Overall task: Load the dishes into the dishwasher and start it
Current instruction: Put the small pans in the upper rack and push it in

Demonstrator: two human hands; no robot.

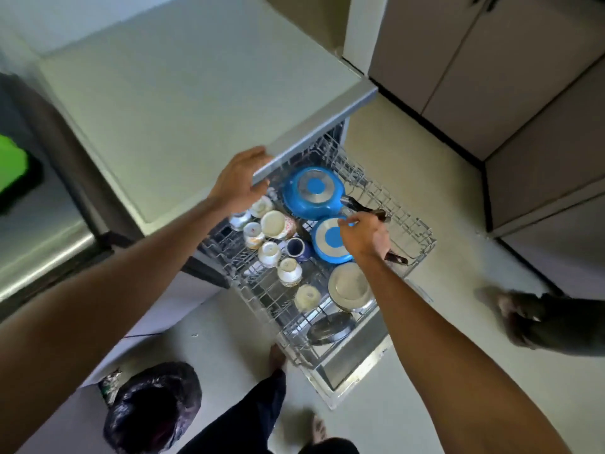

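Note:
The dishwasher's wire rack (415,237) is pulled out over the open door (357,378). Two blue pans lie upside down in it: a large one (311,191) at the back and a smaller one (327,240) in front. My right hand (363,235) sits over the small pan and grips it by the handle end. My left hand (240,185) rests on the counter's front edge (314,139) with its fingers curled over it. Several white cups (271,253), a dark blue cup (296,247), a white plate (348,285) and a dark pan (330,327) fill the rack.
A black rubbish bag (154,407) stands on the floor at lower left. My bare feet (319,427) are beside the door. Another person's foot (520,309) is at the right. Beige cabinets (491,60) line the far right. A steel appliance (42,244) is at left.

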